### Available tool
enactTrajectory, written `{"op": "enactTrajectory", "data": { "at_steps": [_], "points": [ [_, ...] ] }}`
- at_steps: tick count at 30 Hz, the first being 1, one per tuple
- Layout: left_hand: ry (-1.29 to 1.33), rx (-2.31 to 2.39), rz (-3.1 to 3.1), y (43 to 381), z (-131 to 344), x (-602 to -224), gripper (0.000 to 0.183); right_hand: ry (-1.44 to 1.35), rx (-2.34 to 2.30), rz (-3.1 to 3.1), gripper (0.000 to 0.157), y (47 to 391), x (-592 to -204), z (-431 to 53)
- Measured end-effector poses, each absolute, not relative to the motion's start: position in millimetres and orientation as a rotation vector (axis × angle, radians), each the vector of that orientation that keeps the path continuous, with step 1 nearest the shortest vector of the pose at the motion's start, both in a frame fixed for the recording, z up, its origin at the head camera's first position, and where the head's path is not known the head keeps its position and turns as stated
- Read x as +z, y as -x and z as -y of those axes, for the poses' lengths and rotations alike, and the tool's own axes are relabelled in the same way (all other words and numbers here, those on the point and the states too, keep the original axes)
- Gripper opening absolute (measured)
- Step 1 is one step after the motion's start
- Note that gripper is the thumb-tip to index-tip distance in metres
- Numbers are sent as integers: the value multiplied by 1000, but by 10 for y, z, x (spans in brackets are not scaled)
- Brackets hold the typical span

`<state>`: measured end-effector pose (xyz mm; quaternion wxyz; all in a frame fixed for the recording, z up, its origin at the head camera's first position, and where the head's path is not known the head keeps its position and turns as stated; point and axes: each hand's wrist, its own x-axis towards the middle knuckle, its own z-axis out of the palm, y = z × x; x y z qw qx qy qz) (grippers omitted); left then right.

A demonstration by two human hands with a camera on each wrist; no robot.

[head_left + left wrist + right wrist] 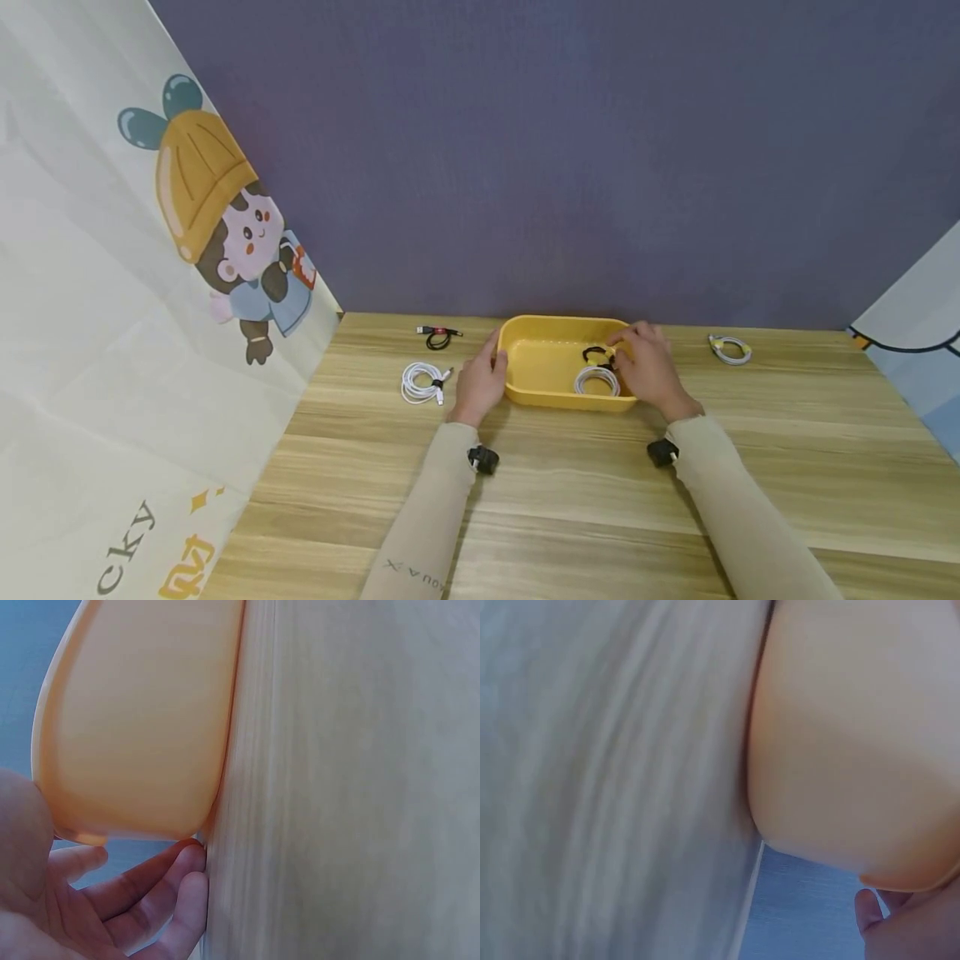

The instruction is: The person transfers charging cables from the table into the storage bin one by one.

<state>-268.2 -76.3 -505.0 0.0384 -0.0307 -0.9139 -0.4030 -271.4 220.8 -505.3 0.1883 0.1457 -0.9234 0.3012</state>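
Note:
A yellow plastic bin [547,402] stands on the wooden table, a coiled black cable [587,356] with a yellow tie and a coiled white cable [577,386] lying in its right part. My left hand [480,383] holds the bin's left end, thumb at the rim. In the left wrist view, its fingers [154,911] bend against the outside of that end, low by the tabletop. My right hand [654,367] reaches over the right rim, index finger and thumb at the black cable. In the right wrist view, one fingertip [866,906] shows outside, beneath the rim.
Left of the bin lie a small black USB cable [438,337] and a white coiled cable [422,384] with a black tie. Another white coil [733,352] with a yellow tie lies at the right. A dark blue panel [570,167] rises behind the table [570,517].

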Motion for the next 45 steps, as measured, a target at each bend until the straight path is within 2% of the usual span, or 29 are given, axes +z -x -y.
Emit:
{"op": "enactTrajectory", "data": {
  "at_steps": [18, 37, 45],
  "points": [
    [99, -1173, 2824, 2677, 743, -5037, 51, -169, 1070, 2500, 22, 2675, -5127, -2201],
    [106, -1185, 2802, 2696, 759, -5056, 50, -197, 1101, 2553, 22, 2691, -5114, -2259],
    [118, -1203, 2809, 2710, 762, -5078, 50, -163, 1209, 2547, 27, 2649, -5038, -2503]
  ]
}}
